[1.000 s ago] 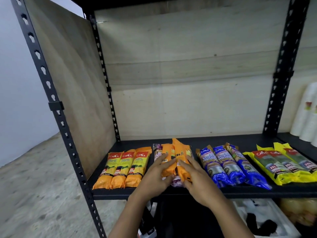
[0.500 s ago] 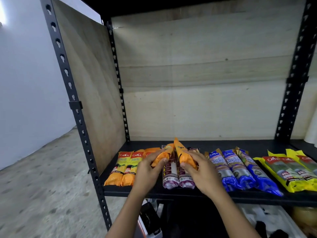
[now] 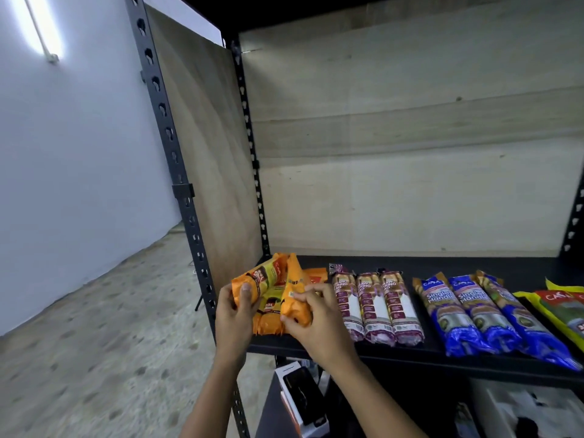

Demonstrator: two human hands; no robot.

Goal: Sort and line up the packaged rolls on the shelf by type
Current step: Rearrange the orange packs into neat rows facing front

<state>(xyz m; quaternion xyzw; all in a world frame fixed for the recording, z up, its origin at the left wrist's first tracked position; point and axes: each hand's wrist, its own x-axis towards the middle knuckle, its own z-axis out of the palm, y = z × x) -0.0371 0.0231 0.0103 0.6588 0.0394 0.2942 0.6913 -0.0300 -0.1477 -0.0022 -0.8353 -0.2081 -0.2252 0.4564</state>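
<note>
Shelf [image 3: 410, 355], left end: left hand [image 3: 235, 314] and right hand [image 3: 316, 320] each clamped on an orange roll [image 3: 262, 276], above orange rolls lying there; purple rolls [image 3: 376, 308] beside.

On the shelf [image 3: 410, 354], three drawstring rolls [image 3: 376, 306] are lying side by side, three handle-bag rolls [image 3: 483, 314] sitting to their right (further packs [image 3: 565, 308] beyond those).

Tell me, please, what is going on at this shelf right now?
A person is sorting packaged rolls by type on a black shelf. The left hand and right hand each grip an orange roll, one on the left and one on the right, held above the other orange rolls at the shelf's left end. Three purple rolls, three blue rolls and yellow packs lie lined up to the right.
</note>
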